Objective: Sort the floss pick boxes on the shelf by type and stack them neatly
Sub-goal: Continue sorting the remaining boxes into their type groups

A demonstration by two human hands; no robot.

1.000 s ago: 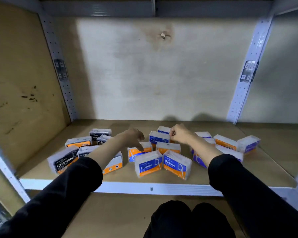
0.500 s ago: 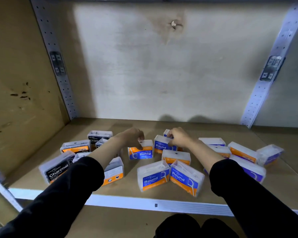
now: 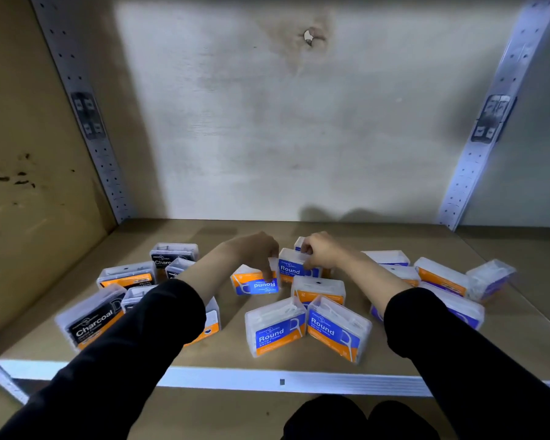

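You face a wooden shelf (image 3: 331,381) strewn with small clear floss pick boxes (image 3: 442,276). Both hands are in the middle of the scatter, toward the back.

Your left hand (image 3: 256,250) has its fingers curled downward, the tips pinching the far edge of an upside-down Round box (image 3: 256,284). This box is blue and orange, and its label reads inverted to you. Your right hand (image 3: 323,252) is just beside it, with thumb and fingers closed on the top of an upright Round box (image 3: 294,269).

Two more Round boxes (image 3: 275,327) stand touching each other at the front centre, with an orange-backed box (image 3: 318,289) just behind them. Black Charcoal boxes (image 3: 91,319) cluster at the left, partly under your left sleeve (image 3: 134,344). Purple boxes (image 3: 491,279) lie at the right.

The step in hand appears to be gathering the Round type into one pile. To do it well:
- Turn the inverted box so its label reads the same way as the other.
- Bring the two together face to face.
- Square the edges before you let go.

The cases look smooth and light, so they may slide; set them down flat. Nothing is stacked yet, so most of the sorting lies ahead.
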